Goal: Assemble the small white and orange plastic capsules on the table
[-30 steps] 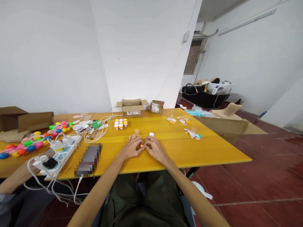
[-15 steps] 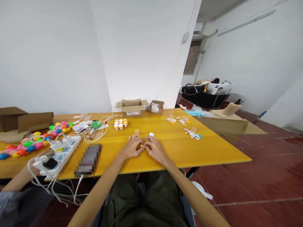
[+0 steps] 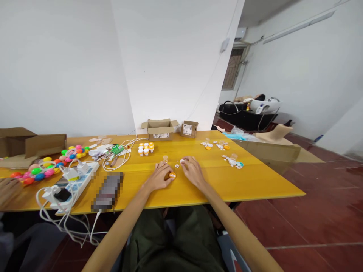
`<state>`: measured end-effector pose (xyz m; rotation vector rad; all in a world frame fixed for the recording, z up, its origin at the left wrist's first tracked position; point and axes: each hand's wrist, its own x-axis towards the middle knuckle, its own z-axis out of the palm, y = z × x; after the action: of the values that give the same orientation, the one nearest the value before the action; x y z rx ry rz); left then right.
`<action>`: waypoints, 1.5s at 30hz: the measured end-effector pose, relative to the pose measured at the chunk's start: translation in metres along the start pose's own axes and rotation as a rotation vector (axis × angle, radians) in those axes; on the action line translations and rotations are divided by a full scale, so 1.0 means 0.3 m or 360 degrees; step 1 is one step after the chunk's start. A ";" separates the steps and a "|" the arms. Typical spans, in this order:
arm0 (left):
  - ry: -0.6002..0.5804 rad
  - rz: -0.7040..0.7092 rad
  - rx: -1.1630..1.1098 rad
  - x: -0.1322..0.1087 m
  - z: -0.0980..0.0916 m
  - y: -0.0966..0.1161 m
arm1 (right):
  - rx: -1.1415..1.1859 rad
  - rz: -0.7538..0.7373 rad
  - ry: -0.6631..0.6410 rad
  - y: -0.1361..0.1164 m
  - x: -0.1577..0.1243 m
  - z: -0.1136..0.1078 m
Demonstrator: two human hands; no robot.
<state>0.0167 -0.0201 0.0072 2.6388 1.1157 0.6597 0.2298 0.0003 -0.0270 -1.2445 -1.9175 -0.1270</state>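
A small round orange part (image 3: 172,175), whitish in its middle, sits on the yellow table (image 3: 244,185), pinched between thumb and fingers of the left hand (image 3: 159,177). The right hand (image 3: 194,173), fingers curled, touches a white disc (image 3: 182,161), grip unclear. Beyond: white wall (image 3: 176,68), red tiled floor (image 3: 300,223).

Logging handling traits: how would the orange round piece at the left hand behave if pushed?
The orange round piece would likely slide, not roll: it looks flat on the table. Its small, plastic-looking body suggests something light and fairly stiff.
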 end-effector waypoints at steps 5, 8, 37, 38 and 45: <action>0.0027 0.0003 0.0000 0.001 0.004 -0.007 | -0.0155 -0.0007 -0.0168 0.072 0.063 0.013; 0.0028 -0.0012 0.0006 0.002 0.007 -0.010 | -0.0213 -0.0074 -0.0255 0.080 0.095 0.026; 0.0024 -0.0034 0.0042 0.000 0.009 -0.009 | -0.0488 -0.0451 -0.0562 0.050 0.127 0.063; 0.0022 -0.0038 0.0041 0.000 0.007 -0.008 | -0.0483 -0.0436 -0.0552 0.051 0.124 0.064; 0.0014 -0.0059 0.0019 -0.001 0.009 -0.010 | -0.0485 -0.0310 -0.0376 0.071 0.098 0.070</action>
<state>0.0159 -0.0183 0.0037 2.6209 1.1716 0.6605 0.2297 0.0421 -0.0277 -1.3124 -2.2874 -0.4019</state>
